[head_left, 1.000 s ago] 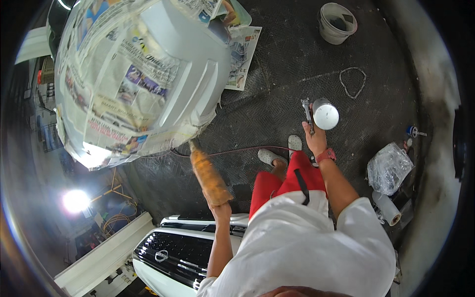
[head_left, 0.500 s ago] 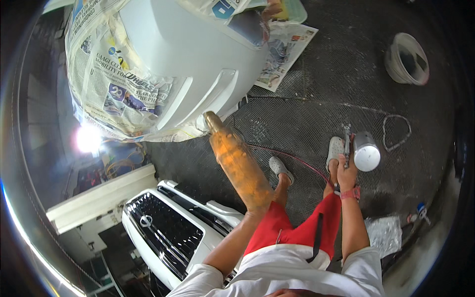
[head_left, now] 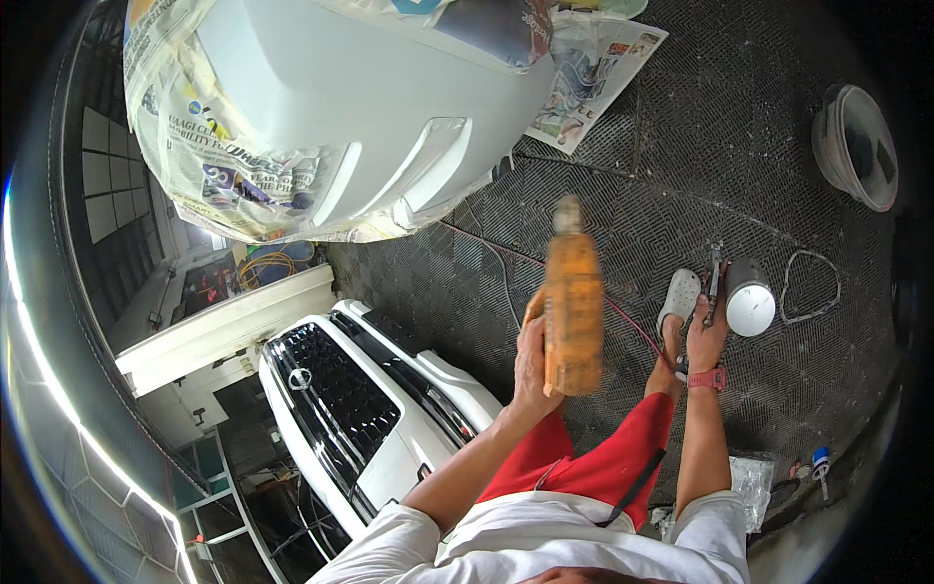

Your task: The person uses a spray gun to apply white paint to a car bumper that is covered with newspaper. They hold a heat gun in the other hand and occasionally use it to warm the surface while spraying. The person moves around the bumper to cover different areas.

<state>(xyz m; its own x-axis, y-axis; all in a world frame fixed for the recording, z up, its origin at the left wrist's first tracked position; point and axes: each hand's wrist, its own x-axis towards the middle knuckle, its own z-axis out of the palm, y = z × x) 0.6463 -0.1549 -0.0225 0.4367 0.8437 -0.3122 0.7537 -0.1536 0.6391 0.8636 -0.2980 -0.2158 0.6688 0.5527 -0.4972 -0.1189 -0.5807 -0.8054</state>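
Observation:
My left hand [head_left: 531, 358] grips an orange heat gun [head_left: 572, 316] with a metal nozzle, slightly smeared by motion. The nozzle points away from me, over the dark floor, clear of the bumper. In my right hand [head_left: 704, 336] is a spray gun [head_left: 715, 277] with a round, white-ended cup [head_left: 750, 300] at its side. A reddish hose [head_left: 623, 316] runs across the floor toward that hand. Ahead and to the left stands a light grey bumper [head_left: 341, 88], edged with taped newspaper [head_left: 243, 175].
To the left lies a white car front [head_left: 418, 457] with a black grille [head_left: 336, 384]. A bucket [head_left: 827, 146] stands at far right, with a wire loop [head_left: 811, 284] nearer. A newspaper sheet [head_left: 593, 83] hangs off the bumper. Clear plastic [head_left: 751, 487] lies near my right arm.
My left hand has swung the heat gun rightward, away from the bumper's lower edge, and turned it straighter. The spray gun has shifted slightly right in view. The whole view has also shifted.

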